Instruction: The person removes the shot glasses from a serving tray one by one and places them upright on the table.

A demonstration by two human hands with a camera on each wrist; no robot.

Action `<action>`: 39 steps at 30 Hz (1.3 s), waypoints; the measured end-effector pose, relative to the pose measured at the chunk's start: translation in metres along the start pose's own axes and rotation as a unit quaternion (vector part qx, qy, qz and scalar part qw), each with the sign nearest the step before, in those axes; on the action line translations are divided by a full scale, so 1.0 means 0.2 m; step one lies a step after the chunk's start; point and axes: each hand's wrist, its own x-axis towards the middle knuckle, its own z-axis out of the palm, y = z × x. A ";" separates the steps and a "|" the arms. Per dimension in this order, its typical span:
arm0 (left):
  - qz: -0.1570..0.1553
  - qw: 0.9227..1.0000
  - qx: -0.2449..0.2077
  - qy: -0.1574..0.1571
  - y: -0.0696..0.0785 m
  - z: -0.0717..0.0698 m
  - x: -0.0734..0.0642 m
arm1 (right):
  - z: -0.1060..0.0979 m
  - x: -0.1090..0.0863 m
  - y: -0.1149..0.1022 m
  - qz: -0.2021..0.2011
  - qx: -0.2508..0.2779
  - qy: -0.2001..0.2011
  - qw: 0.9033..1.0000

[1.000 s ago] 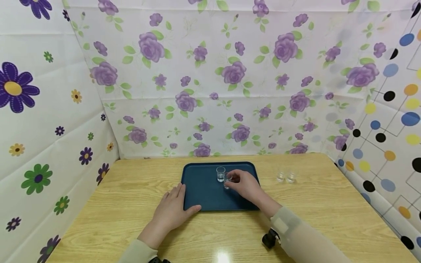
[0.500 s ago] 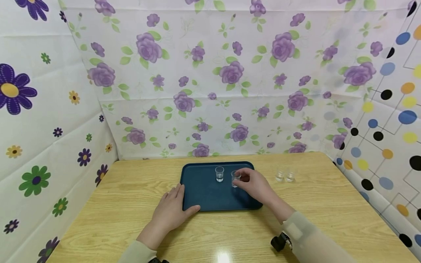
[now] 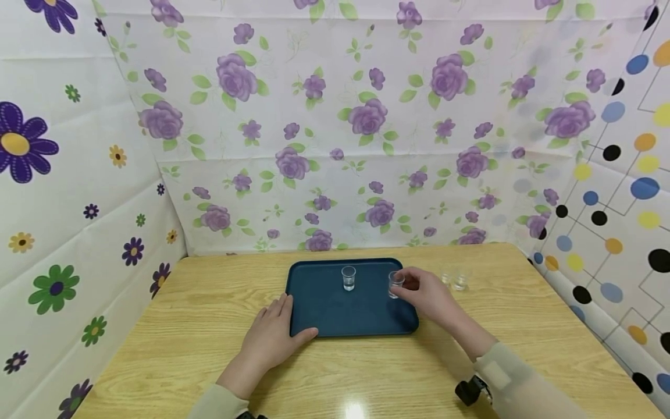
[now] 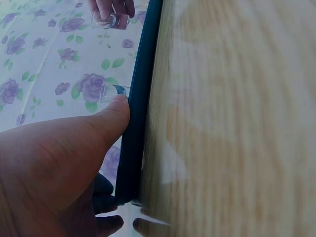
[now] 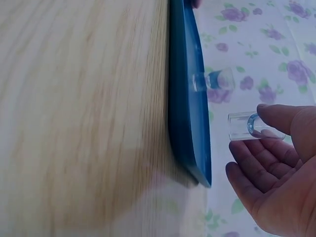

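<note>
My right hand [image 3: 434,297] pinches a small clear shot glass [image 3: 393,285] between thumb and fingers, over the right part of a dark blue tray [image 3: 335,311]. In the right wrist view that shot glass [image 5: 239,127] is held apart from the tray's rim [image 5: 183,113]. A second shot glass [image 3: 348,279] stands upright on the tray, a little right of its middle toward the back. My left hand [image 3: 269,331] rests at the tray's front left corner, fingers straight along the side and thumb at the front rim. The left wrist view shows the left thumb [image 4: 116,111] touching the rim.
Two more clear glasses, one [image 3: 460,283] and another [image 3: 445,278] beside it, stand on the wooden table [image 3: 209,291] to the right of the tray. Behind the table hangs a flowered cloth [image 3: 293,198]. Patterned cloths also flank it left and right.
My right hand has moved the held shot glass rightward, away from the standing one, toward the tray's right side. My left hand stays at the tray's corner.
</note>
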 end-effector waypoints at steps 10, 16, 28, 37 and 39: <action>-0.002 1.000 -0.001 -0.003 -0.01 0.00 0.00 | -0.13 -0.07 0.06 0.003 -0.027 0.015 1.000; -0.004 1.000 -0.004 -0.004 -0.01 0.00 0.00 | -0.19 -0.11 0.08 0.006 -0.031 0.014 0.999; -0.006 1.000 -0.004 -0.006 -0.01 0.01 0.00 | -0.30 -0.18 0.15 0.014 -0.051 0.021 0.998; -0.004 1.000 -0.005 -0.007 -0.02 0.01 0.01 | -0.38 -0.22 0.22 0.012 -0.067 0.023 0.997; -0.004 1.000 -0.004 -0.006 -0.02 0.01 0.01 | -0.39 -0.22 0.23 0.013 -0.071 0.025 0.997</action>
